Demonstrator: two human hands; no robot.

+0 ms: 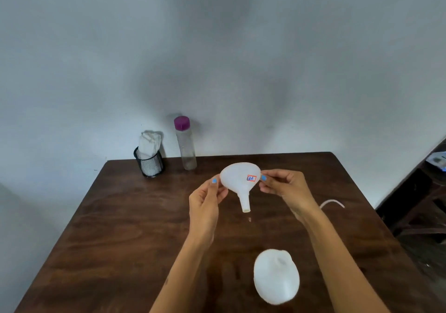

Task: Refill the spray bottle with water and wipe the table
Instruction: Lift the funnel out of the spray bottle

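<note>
A white plastic funnel (239, 182) with a small red-framed label is held in the air above the middle of the dark wooden table (120, 228), spout pointing down. My left hand (205, 204) pinches its left rim and my right hand (284, 187) pinches its right rim. The white spray bottle body (276, 276) stands near the front of the table with its neck uncovered and no spray head on it. A clear water bottle (185, 143) with a purple cap stands at the back. A thin white tube (331, 203) shows behind my right wrist; what it joins to is hidden.
A black mesh cup (149, 163) with a folded white cloth (149, 141) in it stands at the back left, close to the wall. Dark furniture (422, 204) stands past the table's right edge.
</note>
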